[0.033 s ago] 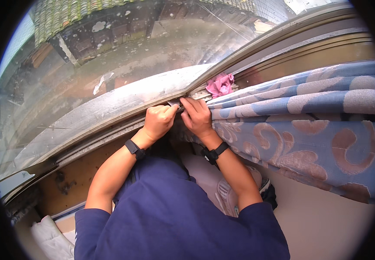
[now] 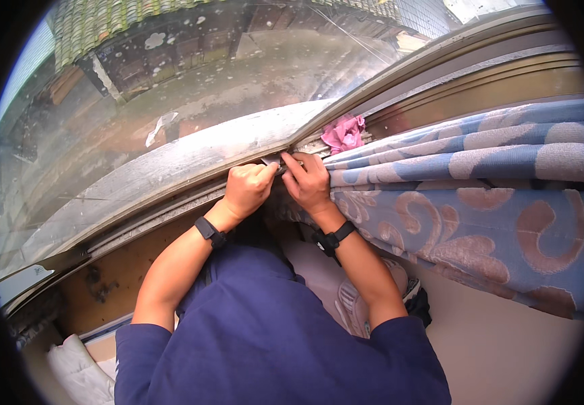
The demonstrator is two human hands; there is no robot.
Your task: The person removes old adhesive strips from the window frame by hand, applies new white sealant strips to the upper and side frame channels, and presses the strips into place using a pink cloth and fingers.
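Observation:
At the window's lower right corner, both my hands work over the dirty window track [image 2: 163, 210]. My left hand [image 2: 248, 185] is closed, thumb and finger pinching a small thin greyish piece [image 2: 271, 160] whose kind I cannot make out. Close beside it, my right hand [image 2: 307, 181] rests bent fingers on the track by the frame corner; whether anything is under its fingertips is hidden. A crumpled pink cloth or tissue [image 2: 344, 133] lies on the sill just beyond the right hand.
A blue patterned curtain [image 2: 440, 223] is bunched to the right, touching my right hand's side. Ahead stands the spotted window pane [image 2: 190, 88]. Brown board [image 2: 130, 270] shows below the track on the left, with white fabric [image 2: 81, 368] lower down. A pinkish shoe-like item [image 2: 354, 307] sits under my right forearm.
My right fingers have shifted very slightly at the track. The left hand and the pink piece stay where they were.

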